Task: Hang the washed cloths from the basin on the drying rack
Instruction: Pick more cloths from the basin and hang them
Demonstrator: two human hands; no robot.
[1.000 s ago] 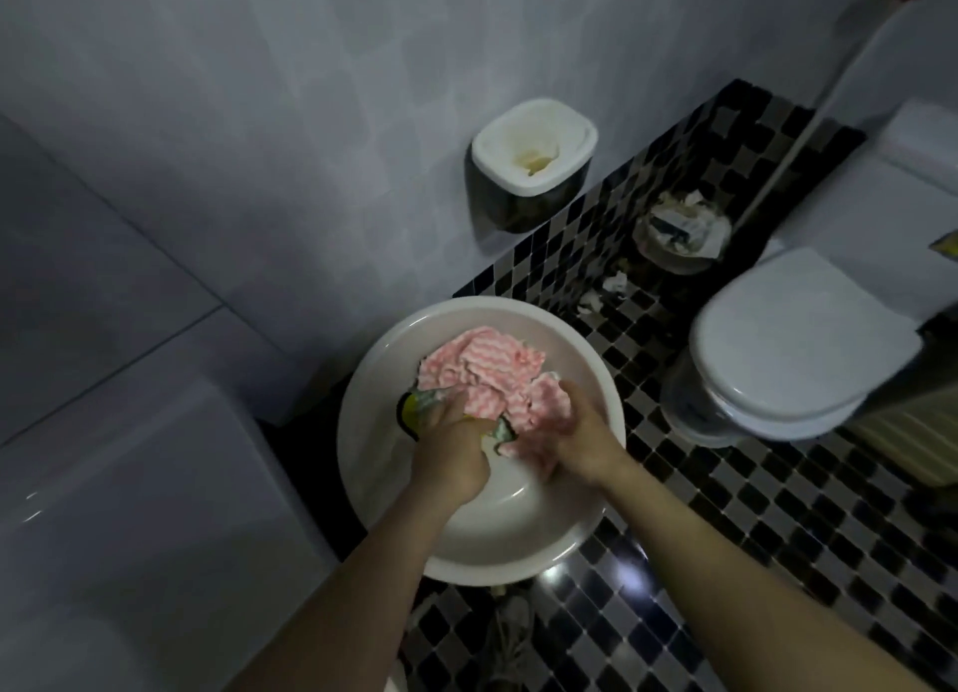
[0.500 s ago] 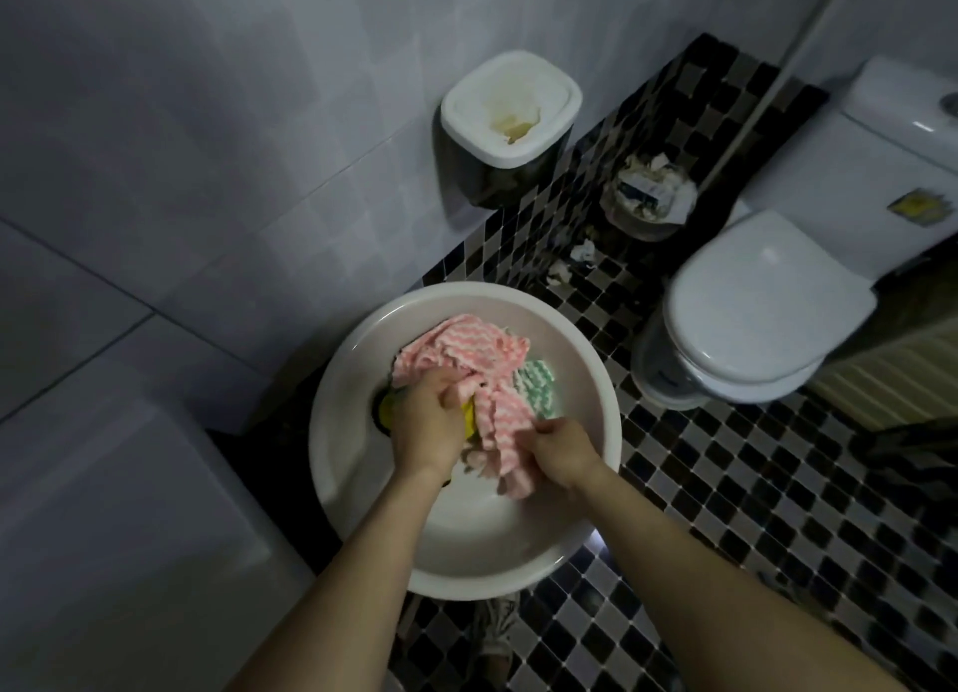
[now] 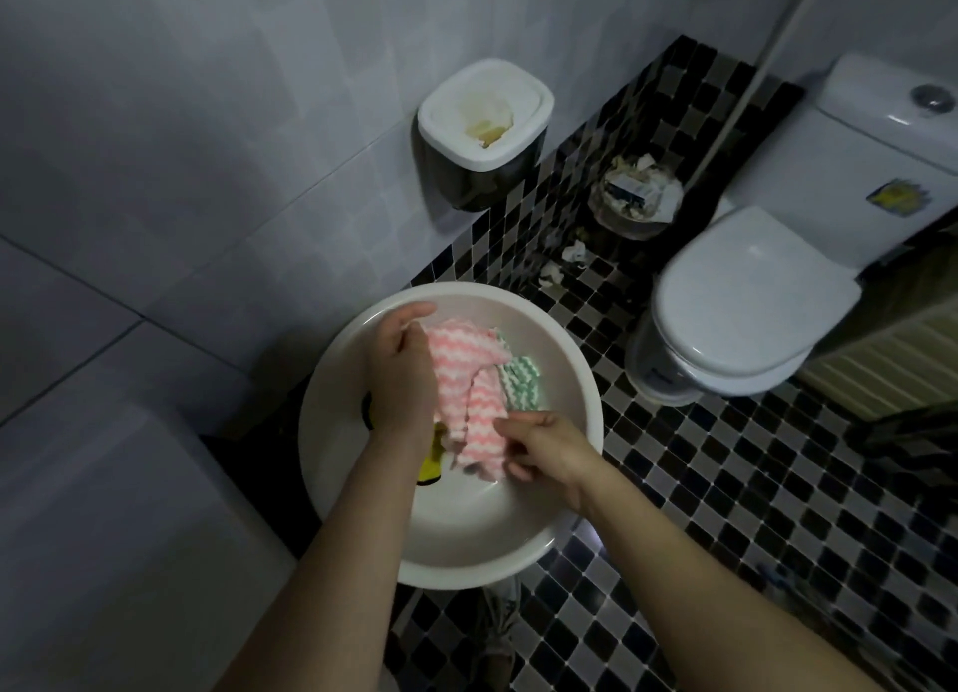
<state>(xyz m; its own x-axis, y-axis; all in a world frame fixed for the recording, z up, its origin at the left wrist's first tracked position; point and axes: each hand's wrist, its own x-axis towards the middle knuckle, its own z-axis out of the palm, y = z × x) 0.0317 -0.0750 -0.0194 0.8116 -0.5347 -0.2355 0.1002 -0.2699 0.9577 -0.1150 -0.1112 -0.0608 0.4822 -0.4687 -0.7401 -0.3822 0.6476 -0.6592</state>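
Fingers (image 3: 414,312) of our left hand (image 3: 402,375) curl round the pink-and-white zigzag microfibre cloth (image 3: 469,380); our right hand (image 3: 544,445) pinches its near edge — all over the round white plastic basin (image 3: 466,525). We'd lift it straight up, clear of the green zigzag cloth (image 3: 521,380) — then shake it open.

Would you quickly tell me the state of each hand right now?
Left hand: grips the pink cloth at its upper edge.
Right hand: pinches the same cloth's lower end.

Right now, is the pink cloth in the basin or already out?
In: the pink cloth shows inside the basin rim, over a green cloth, held by the left grip and right grip.
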